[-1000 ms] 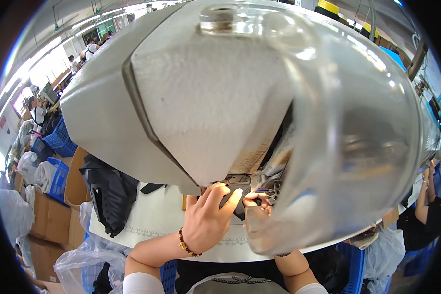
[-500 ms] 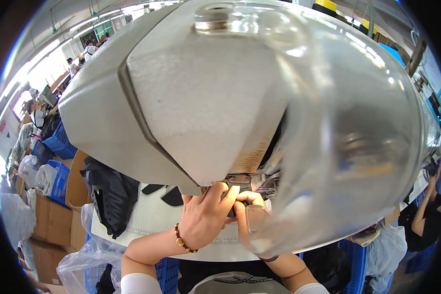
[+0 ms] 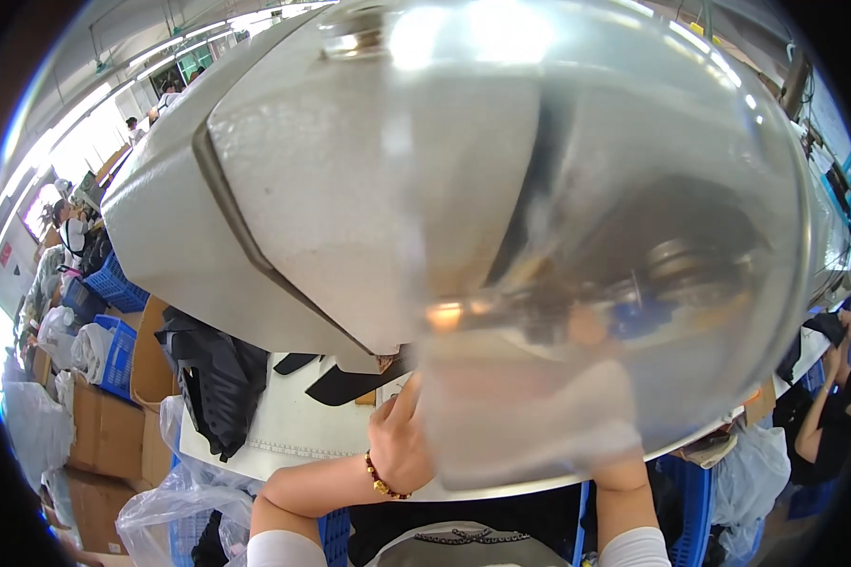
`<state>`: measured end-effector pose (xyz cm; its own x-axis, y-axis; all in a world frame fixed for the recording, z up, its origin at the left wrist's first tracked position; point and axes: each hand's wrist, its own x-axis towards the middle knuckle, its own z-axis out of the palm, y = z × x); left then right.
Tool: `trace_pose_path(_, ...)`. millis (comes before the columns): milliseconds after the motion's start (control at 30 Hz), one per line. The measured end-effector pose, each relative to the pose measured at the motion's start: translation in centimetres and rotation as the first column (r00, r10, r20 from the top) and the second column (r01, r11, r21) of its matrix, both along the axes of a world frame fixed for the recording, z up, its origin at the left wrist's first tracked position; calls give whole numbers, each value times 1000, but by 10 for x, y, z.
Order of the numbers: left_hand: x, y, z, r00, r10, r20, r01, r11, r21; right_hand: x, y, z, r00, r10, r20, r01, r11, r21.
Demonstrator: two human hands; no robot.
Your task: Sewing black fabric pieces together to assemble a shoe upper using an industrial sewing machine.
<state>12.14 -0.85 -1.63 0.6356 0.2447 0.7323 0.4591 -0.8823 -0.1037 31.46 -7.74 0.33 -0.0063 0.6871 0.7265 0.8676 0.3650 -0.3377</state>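
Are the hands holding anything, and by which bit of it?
It can't be told: the clear cover blurs the right hand and partly hides the left hand.

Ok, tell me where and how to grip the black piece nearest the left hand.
Probably pinch the black piece by its left end, from the near left: that end juts over the white tabletop, while the opposite end is crowded by the sewing machine and left hand.

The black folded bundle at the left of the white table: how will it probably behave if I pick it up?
The black folded bundle would probably be floppy, since creases and folds run across its surface. It seems unlikely to roll, its outline being uneven and angular rather than round.
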Motion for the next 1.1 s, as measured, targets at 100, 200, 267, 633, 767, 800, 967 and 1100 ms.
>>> trace_pose_path(100, 1, -3, -6, 987, -7, 163, 36, 983, -179, 7, 6, 5, 992, 106, -63, -105, 994, 23)
trace_pose_path(200, -1, -2, -3, 991, 44, 130, -8, 962, -271, 9, 9, 10, 978, 182, -104, -177, 983, 53)
trace_pose_path(267, -9, 8, 3, 998, -56, -11, 52, 975, -214, 10, 12, 11, 964, 226, -139, -216, 973, 84)
trace_pose_path(633, -20, 41, 33, 969, -216, -120, 186, 958, -219, 0, 26, -14, 948, 138, -288, -222, 933, -283)
trace_pose_path(767, -21, 59, 40, 945, -283, -162, 262, 955, -138, -1, 22, -20, 985, 1, 175, -21, 994, 110)
trace_pose_path(800, -22, 61, 39, 948, -284, -144, 255, 948, -191, 2, 24, -22, 801, -140, 582, 33, 981, 191)
trace_pose_path(967, -23, 81, 18, 956, -280, -87, 180, 795, -579, -7, 7, -34, 862, -9, 507, 12, 1000, -4)
trace_pose_path(1100, -14, 107, 0, 871, -455, 188, 481, 706, -520, -16, -3, -32, 974, 74, 215, -36, 984, -177)
